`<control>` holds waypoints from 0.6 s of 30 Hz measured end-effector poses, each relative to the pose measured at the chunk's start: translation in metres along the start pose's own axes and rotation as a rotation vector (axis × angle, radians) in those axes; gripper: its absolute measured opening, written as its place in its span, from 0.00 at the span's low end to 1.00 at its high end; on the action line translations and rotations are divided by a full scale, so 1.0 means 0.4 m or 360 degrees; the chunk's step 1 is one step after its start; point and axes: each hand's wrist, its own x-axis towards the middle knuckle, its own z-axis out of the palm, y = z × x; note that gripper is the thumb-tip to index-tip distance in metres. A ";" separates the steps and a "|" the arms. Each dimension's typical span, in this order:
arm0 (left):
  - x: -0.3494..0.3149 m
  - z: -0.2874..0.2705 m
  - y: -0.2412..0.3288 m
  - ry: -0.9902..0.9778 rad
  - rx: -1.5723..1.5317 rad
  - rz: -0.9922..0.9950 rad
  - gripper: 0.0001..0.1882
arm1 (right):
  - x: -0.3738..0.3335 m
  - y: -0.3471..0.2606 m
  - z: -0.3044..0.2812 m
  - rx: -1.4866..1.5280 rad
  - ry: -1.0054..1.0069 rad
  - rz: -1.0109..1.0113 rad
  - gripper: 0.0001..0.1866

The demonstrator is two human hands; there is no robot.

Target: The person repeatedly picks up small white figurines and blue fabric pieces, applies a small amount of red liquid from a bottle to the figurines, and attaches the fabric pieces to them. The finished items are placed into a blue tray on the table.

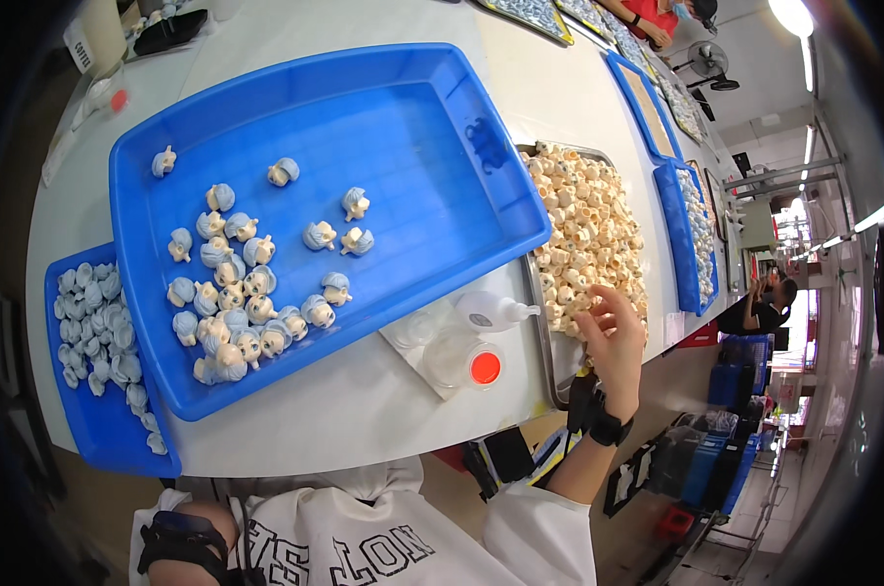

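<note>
My right hand is over the near part of a metal tray heaped with small cream-coloured hollow doll heads. Its fingers are bent, with thumb and forefinger apart among the pieces, and I see nothing held between them. Of my left arm, only a stretch with a black strap shows at the lower left; the hand is out of view. To the left of the tray, a big blue bin holds doll heads with light blue hair, mostly clustered at its near left. A smaller blue bin contains loose light blue hair pieces.
Between the big bin and the metal tray stand a white squeeze bottle and a clear jar with a red top. Farther right, another blue bin holds pale pieces. A person in red sits across the table.
</note>
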 end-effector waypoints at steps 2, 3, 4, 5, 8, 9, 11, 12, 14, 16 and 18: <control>-0.019 -0.020 -0.012 -0.0175 0.0182 -0.0272 0.07 | 0.012 -0.001 0.000 -0.0250 -0.0056 -0.0038 0.16; -0.026 -0.035 -0.023 -0.0078 0.0239 -0.0381 0.08 | 0.018 -0.002 0.003 -0.0284 -0.0074 -0.0047 0.16; -0.036 -0.050 -0.028 0.0011 0.0290 -0.0484 0.08 | 0.021 -0.009 0.001 -0.0328 -0.0087 -0.0052 0.15; -0.047 -0.062 -0.033 0.0100 0.0340 -0.0587 0.09 | 0.022 -0.012 -0.003 -0.0372 -0.0100 -0.0056 0.15; -0.092 -0.062 -0.060 0.0987 0.0362 -0.0774 0.10 | 0.021 0.008 0.012 -0.0407 -0.0009 -0.0241 0.12; -0.102 -0.062 -0.078 0.1244 0.0319 -0.0652 0.10 | 0.023 0.008 0.013 -0.0428 0.0012 -0.0324 0.12; -0.113 -0.067 -0.107 0.1465 0.0207 -0.0545 0.09 | 0.020 0.014 0.013 -0.0477 0.0041 -0.0480 0.11; -0.115 -0.068 -0.116 0.1575 0.0150 -0.0490 0.09 | 0.018 0.016 0.009 -0.0460 0.0052 -0.0414 0.11; -0.111 -0.065 -0.121 0.1575 0.0023 -0.0548 0.09 | 0.018 0.013 0.001 -0.0417 0.0066 -0.0294 0.10; -0.118 -0.065 -0.117 0.1466 -0.0013 -0.0627 0.11 | 0.002 -0.010 -0.017 -0.0223 0.0155 -0.0174 0.10; -0.130 -0.071 -0.108 0.1429 -0.0121 -0.0745 0.11 | -0.037 -0.049 -0.033 -0.0045 0.0318 -0.0100 0.08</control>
